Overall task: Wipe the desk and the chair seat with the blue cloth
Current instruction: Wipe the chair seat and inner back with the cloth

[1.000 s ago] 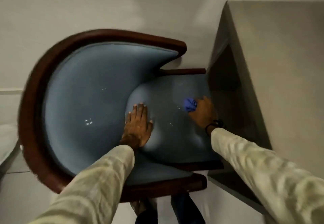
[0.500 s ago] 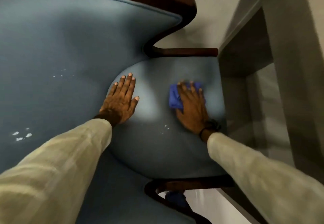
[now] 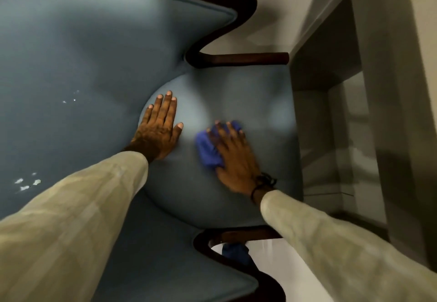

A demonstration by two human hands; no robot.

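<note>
The chair seat (image 3: 255, 93) is a rounded grey-blue cushion in the middle of the view. My right hand (image 3: 236, 160) presses the crumpled blue cloth (image 3: 208, 148) flat on the seat's centre; the cloth shows to the left of and beyond my fingers. My left hand (image 3: 159, 126) lies flat, fingers spread, on the seat's left edge where it meets the padded backrest (image 3: 82, 65). The grey desk (image 3: 390, 89) stands at the right, its edge close to the seat.
Dark wooden armrests (image 3: 248, 58) frame the seat at the far and near sides. White specks (image 3: 26, 183) mark the backrest at the left. Pale floor shows at the top and bottom.
My right hand has slid the cloth leftward and nearer across the seat. The view has closed in on the chair. My left hand stays planted.
</note>
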